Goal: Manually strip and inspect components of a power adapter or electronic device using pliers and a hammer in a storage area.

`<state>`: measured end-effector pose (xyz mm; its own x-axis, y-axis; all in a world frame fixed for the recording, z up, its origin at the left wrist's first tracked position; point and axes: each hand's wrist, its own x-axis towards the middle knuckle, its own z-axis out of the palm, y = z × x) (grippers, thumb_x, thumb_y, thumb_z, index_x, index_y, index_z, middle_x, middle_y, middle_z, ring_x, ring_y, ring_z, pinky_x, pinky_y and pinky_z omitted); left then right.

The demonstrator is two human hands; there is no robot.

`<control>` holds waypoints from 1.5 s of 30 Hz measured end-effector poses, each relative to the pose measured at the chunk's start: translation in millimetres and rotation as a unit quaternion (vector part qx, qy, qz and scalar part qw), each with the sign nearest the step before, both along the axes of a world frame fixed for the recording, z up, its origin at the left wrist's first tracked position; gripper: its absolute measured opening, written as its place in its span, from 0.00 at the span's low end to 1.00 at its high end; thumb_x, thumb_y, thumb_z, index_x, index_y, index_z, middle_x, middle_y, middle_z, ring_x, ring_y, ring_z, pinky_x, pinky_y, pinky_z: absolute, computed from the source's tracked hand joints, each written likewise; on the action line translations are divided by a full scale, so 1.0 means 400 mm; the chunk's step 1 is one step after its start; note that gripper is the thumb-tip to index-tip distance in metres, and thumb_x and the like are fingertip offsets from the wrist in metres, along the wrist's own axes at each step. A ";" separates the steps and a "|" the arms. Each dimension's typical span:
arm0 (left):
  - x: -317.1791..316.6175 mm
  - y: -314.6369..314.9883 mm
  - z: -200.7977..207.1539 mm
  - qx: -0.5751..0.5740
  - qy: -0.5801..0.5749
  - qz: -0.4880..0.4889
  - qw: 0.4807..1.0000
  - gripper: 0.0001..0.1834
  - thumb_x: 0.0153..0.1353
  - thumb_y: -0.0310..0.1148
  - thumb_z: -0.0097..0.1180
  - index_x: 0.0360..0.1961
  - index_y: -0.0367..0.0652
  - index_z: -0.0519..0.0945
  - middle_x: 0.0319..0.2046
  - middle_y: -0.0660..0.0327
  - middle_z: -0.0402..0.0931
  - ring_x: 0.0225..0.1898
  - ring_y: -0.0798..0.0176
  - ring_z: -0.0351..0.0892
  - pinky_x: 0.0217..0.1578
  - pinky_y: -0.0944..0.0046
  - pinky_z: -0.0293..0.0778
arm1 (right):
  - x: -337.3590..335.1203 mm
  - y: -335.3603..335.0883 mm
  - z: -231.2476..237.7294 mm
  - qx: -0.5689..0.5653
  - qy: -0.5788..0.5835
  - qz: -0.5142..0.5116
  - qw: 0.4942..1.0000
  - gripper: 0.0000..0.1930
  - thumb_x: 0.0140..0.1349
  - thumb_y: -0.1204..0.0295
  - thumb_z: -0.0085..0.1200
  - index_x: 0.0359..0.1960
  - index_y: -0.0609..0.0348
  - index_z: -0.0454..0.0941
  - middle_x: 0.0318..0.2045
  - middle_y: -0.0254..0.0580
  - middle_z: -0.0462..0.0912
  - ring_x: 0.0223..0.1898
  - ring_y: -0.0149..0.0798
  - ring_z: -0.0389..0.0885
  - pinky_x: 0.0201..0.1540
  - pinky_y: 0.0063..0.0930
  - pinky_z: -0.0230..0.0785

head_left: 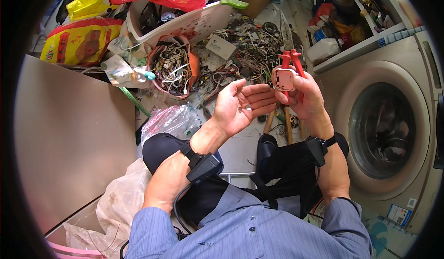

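My left hand (238,104) is stretched flat, palm up, with a couple of tiny metallic bits (248,107) lying on it. Its fingertips reach close to my right hand (307,95). That hand is closed around long-nose pliers with red handles (297,58), their jaws pointing away from me. The same fingers pinch a small square case (284,79), pale with a pinkish inside, its hollow side up. The pliers' lower handles are partly hidden by the case and fingers. What the tiny bits are I cannot make out.
Beyond my hands spreads a heap of wires and electronic scraps (252,44). An orange-rimmed bag of cables (173,69) and a white tub (185,25) stand at the left. A washing machine (365,69) is close on the right; clear plastic bags (171,120) lie near my knee.
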<state>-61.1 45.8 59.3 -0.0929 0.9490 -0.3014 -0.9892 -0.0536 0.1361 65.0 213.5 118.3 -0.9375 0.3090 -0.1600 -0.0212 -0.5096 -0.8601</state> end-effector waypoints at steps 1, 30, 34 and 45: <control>-0.009 -0.003 -0.039 -0.062 0.041 0.024 0.997 0.30 0.77 0.45 0.33 0.52 0.28 0.80 0.51 0.40 0.82 0.54 0.41 0.82 0.62 0.44 0.74 | -0.005 -0.005 -0.013 -0.006 0.001 0.004 1.000 0.26 0.63 0.58 0.62 0.54 0.68 0.74 0.33 0.41 0.79 0.25 0.32 0.77 0.24 0.20 0.62; 0.529 0.436 0.983 0.178 0.483 0.023 0.857 0.17 0.75 0.43 0.54 0.27 0.49 0.73 0.11 0.76 0.52 0.10 0.76 0.46 0.12 0.69 0.41 | 0.673 -0.079 0.584 0.347 0.184 -0.397 0.829 0.14 0.63 0.72 0.62 0.48 0.61 0.75 0.33 0.27 0.76 0.32 0.19 0.73 0.35 0.18 0.68; 0.805 0.489 1.203 0.198 0.606 0.011 0.770 0.17 0.74 0.43 0.54 0.27 0.49 0.74 0.11 0.77 0.52 0.11 0.77 0.46 0.12 0.70 0.43 | 0.854 -0.140 0.707 0.295 0.202 -0.404 0.842 0.17 0.64 0.79 0.58 0.54 0.65 0.72 0.39 0.37 0.76 0.34 0.27 0.76 0.35 0.25 0.71; 1.184 0.633 1.303 0.380 0.727 -0.043 0.571 0.34 0.75 0.59 0.42 0.51 0.38 0.84 0.48 0.62 0.86 0.47 0.69 0.75 0.49 0.66 0.66 | 1.079 -0.261 0.655 0.211 0.186 -0.447 0.849 0.17 0.61 0.77 0.59 0.52 0.64 0.72 0.38 0.36 0.75 0.32 0.28 0.76 0.34 0.25 0.71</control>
